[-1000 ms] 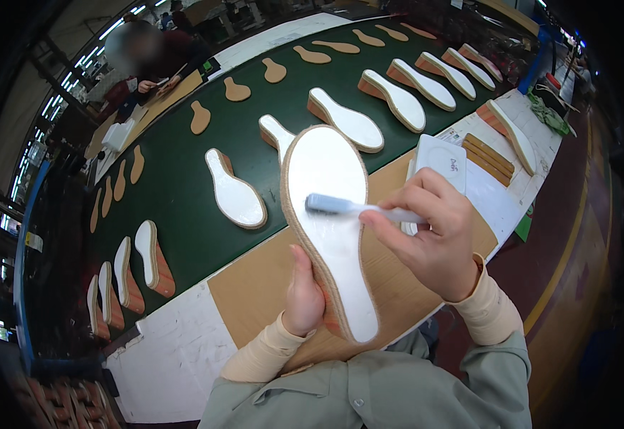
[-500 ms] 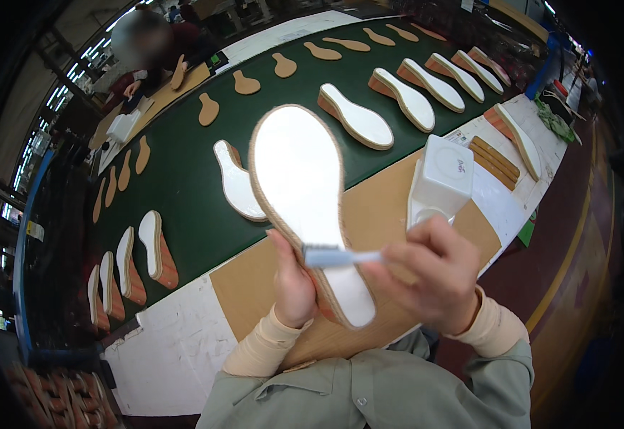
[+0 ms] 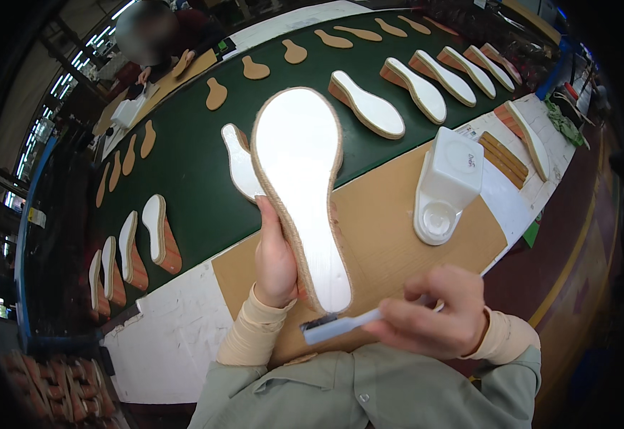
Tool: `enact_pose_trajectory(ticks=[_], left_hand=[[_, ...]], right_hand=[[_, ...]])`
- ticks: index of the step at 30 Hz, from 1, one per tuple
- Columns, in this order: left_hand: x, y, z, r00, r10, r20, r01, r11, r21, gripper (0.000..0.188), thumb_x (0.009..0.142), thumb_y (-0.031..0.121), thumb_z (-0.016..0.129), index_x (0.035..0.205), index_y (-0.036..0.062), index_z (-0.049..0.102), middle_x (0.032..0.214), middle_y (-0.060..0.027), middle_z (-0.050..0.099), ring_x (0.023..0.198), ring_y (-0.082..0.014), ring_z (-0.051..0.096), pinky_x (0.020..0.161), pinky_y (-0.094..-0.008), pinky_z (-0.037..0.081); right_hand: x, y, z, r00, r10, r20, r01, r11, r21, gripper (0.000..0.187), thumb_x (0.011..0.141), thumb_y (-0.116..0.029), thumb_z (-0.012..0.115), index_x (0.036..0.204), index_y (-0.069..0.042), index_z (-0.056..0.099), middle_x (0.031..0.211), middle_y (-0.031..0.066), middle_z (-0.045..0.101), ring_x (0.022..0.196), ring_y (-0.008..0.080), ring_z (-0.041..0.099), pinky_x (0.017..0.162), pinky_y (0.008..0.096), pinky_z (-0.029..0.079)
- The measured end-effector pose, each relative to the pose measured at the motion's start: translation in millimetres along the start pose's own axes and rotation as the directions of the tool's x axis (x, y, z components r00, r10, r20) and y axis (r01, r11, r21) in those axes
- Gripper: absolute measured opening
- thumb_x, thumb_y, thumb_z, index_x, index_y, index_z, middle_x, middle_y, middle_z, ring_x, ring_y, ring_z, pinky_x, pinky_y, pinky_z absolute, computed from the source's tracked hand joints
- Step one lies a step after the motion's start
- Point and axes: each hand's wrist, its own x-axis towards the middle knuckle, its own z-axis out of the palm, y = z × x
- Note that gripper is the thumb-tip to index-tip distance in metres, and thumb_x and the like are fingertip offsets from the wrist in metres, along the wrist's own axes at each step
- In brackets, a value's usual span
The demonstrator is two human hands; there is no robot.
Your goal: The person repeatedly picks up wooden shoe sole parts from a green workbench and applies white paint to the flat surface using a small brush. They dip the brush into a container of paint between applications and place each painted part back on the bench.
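Observation:
My left hand (image 3: 277,261) is closed round the edge of a wedge shoe sole (image 3: 299,150), thumb along its side. The sole's white top faces up and has a braided tan rim. In my right hand (image 3: 440,311) is a brush (image 3: 337,327) with a pale handle and dark bristles. Its bristles lie at the heel end of the sole; whether they touch it I cannot tell. To the right stands a white glue dispenser (image 3: 456,161) with a small round cup (image 3: 438,218) at its front.
Several wedge soles (image 3: 369,107) and tan insoles (image 3: 256,68) line a green conveyor belt (image 3: 183,154). One sole (image 3: 237,161) lies just behind the held one. Brown cardboard (image 3: 383,222) covers the near bench. Brown strips (image 3: 503,159) lie past the dispenser. A co-worker (image 3: 183,43) sits across the belt.
My right hand has brought the brush down and toward me, from the sole's narrow middle to its heel end. The sole has shifted slightly up and turned a little more upright.

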Motion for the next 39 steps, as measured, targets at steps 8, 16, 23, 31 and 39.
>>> enact_pose_trajectory(ticks=[8,16,23,31,39], left_hand=[[-0.8,7.8,-1.9,0.995,-0.099,-0.017,0.100,0.970,0.221,0.081,0.101,0.068,0.013,0.130,0.0010,0.049,0.093,-0.0134,0.056,0.068,-0.0213,0.061,0.058,-0.0328,0.053],[-7.5,14.7,2.7,0.944,-0.331,0.004,0.323,0.923,0.212,0.073,0.103,0.062,0.014,0.136,0.0056,0.047,0.092,-0.0183,0.061,0.067,-0.0257,0.063,0.057,-0.0353,0.055],[-12.7,17.2,-5.1,0.930,-0.368,0.003,0.355,0.899,0.259,0.070,0.105,0.058,0.015,0.136,0.0052,0.047,0.092,-0.0184,0.062,0.067,-0.0250,0.064,0.055,-0.0342,0.054],[-19.9,18.5,-15.7,0.922,-0.386,0.038,0.338,0.847,0.410,0.067,0.105,0.058,0.016,0.140,0.0072,0.045,0.096,-0.0180,0.063,0.072,-0.0249,0.064,0.057,-0.0352,0.055],[-28.3,21.5,-30.7,0.903,-0.429,0.015,0.395,0.844,0.362,0.068,0.105,0.058,0.016,0.143,0.0088,0.043,0.103,-0.0170,0.064,0.077,-0.0247,0.065,0.059,-0.0357,0.055]], right_hand=[[8.7,15.7,-0.5,0.986,-0.151,0.074,0.150,0.988,0.020,0.022,0.072,-0.023,0.084,0.082,-0.012,0.068,0.069,0.0003,0.049,0.050,0.0115,0.049,0.041,0.0272,0.034],[23.0,33.5,3.0,0.993,-0.119,0.008,0.119,0.993,-0.023,0.021,0.072,-0.024,0.084,0.081,-0.013,0.069,0.071,-0.0020,0.052,0.051,0.0106,0.050,0.043,0.0254,0.033],[11.6,25.2,2.5,0.997,-0.070,0.016,0.069,0.995,0.067,0.021,0.071,-0.023,0.086,0.081,-0.014,0.070,0.070,-0.0010,0.053,0.050,0.0118,0.049,0.043,0.0260,0.036],[7.1,18.4,3.3,0.985,-0.109,0.132,0.091,0.987,0.132,0.023,0.067,-0.017,0.087,0.079,-0.012,0.068,0.070,0.0007,0.049,0.053,0.0115,0.048,0.044,0.0262,0.035],[-0.7,20.7,8.2,0.996,-0.070,0.061,0.070,0.998,0.007,0.023,0.068,-0.017,0.088,0.081,-0.011,0.070,0.071,0.0019,0.050,0.053,0.0109,0.048,0.044,0.0258,0.036]])
